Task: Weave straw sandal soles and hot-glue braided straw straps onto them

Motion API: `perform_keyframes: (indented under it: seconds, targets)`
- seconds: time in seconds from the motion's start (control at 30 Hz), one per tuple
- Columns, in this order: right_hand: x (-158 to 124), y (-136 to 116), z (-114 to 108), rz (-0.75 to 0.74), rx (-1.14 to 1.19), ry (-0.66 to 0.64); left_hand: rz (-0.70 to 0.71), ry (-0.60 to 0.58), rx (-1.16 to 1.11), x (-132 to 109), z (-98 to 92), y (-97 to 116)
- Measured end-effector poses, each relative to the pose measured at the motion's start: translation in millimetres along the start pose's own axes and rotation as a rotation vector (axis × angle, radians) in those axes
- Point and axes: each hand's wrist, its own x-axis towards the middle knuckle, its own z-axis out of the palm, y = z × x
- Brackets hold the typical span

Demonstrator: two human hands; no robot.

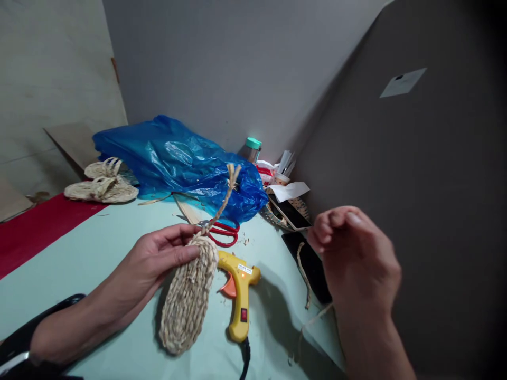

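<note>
My left hand (170, 253) grips a woven straw shoe sole (188, 301) near its upper end, thumb on top. From that end a twisted straw cord (225, 203) sticks up, its tip split in two. To the right my right hand (356, 253) is raised with curled fingers; what they hold, if anything, is hidden. A blurred thin strand (315, 319) emerges beside the right wrist and hangs toward the table. Just right of the sole lies a yellow glue gun (240, 295) with an orange trigger and a small lit light. Red-handled scissors (225, 235) lie behind the sole.
A large blue plastic bag (174, 155) fills the table's back. Finished straw slippers (103, 184) sit at left by a red cloth (51, 227). A green-lidded bottle (252, 149), a phone (291, 208) and a loose cord piece (304, 274) lie toward the right wall.
</note>
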Motion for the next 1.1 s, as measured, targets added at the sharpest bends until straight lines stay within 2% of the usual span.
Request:
perform_keyframes:
  seconds: [0.13,0.23,0.33,0.4,0.47,0.53,0.7,0.93,1.1]
  targets:
    - [8,-14,-15,-0.048,0.004,0.07,-0.019,0.029,-0.047,4,-1.7,5]
    - [4,-9,-23,-0.021,-0.117,0.028,-0.038,0.043,-0.055,6,-1.8,7]
    - [-14,8,-25,0.029,-0.382,-0.125,-0.051,0.03,-0.043,7,-2.5,6]
    - [-30,19,-22,0.054,-0.543,-0.289,-0.044,0.014,-0.043,8,-4.1,6]
    - [-45,27,-17,0.028,-0.665,-0.453,-0.024,0.011,-0.042,10,-6.3,7]
    - [-56,30,-12,-0.044,-0.748,-0.545,0.004,0.037,-0.045,12,-8.6,8]
    - [-66,36,-7,-0.135,-0.782,-0.515,0.086,0.093,-0.075,16,-13.7,12]
    - [-69,51,-12,0.019,-0.706,-0.466,0.138,0.118,-0.079,18,-17.9,15]
    - [-75,54,-12,0.071,-0.715,-0.498,0.142,0.15,-0.091,16,-15.1,21]
